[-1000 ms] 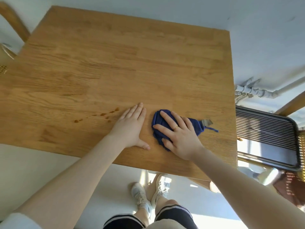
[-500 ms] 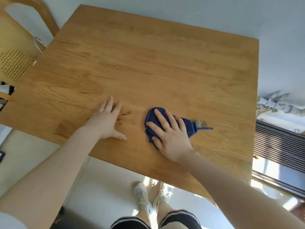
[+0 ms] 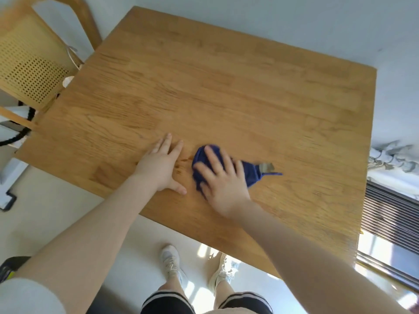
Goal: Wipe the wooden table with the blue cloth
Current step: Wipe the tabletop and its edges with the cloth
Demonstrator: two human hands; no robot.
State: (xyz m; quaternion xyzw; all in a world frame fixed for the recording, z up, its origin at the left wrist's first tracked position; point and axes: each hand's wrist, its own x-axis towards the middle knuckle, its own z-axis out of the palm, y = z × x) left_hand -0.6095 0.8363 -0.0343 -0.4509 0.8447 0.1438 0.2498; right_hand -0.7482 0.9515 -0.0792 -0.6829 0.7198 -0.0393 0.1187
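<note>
The wooden table (image 3: 226, 87) fills most of the view. A crumpled blue cloth (image 3: 250, 171) with a small tag lies near its front edge. My right hand (image 3: 221, 182) presses flat on the cloth, fingers spread and blurred with motion. My left hand (image 3: 162, 165) rests palm down on the bare wood just left of the cloth, fingers apart, holding nothing. A few small brown stains (image 3: 182, 164) show on the wood between the two hands.
A wooden chair with a woven cane back (image 3: 34, 64) stands at the table's far left corner. A ribbed radiator (image 3: 390, 216) and wrapped pipes (image 3: 394, 159) sit to the right. My feet in pale shoes (image 3: 172, 264) stand on the floor below the table's front edge.
The view has swung right to left, bringing the chair into sight. My left hand slid left over the stains, and my right hand pushed the cloth left toward them.
</note>
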